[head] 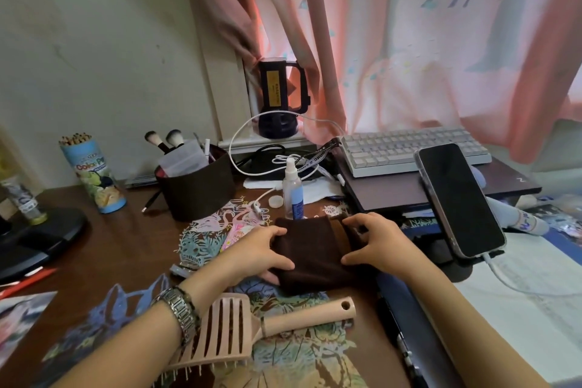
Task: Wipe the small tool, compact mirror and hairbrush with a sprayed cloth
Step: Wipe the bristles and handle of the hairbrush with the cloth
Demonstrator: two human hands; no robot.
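1. Head view: your left hand [256,250] grips the left edge of the folded dark brown cloth [310,257], thumb on top and fingers curled underneath.
2. Your right hand [382,244] pinches the cloth's right edge, fingertips pressing its upper corner and thumb at its near side.
3. The cloth lies on the dark wooden desk [126,239], between your two hands.
4. The pale pink vented plastic hairbrush [252,329] lies nearer you, bristles down, its handle pointing right; your left wrist with the metal watch [179,309] crosses its head.
5. The clear spray bottle with a blue label [293,189] stands upright just behind the cloth, its round white cap [275,201] beside it.
6. A small grey metal object [180,270] shows by your left forearm; you cannot tell what it is.
7. A black phone [458,198] is propped up at the right.
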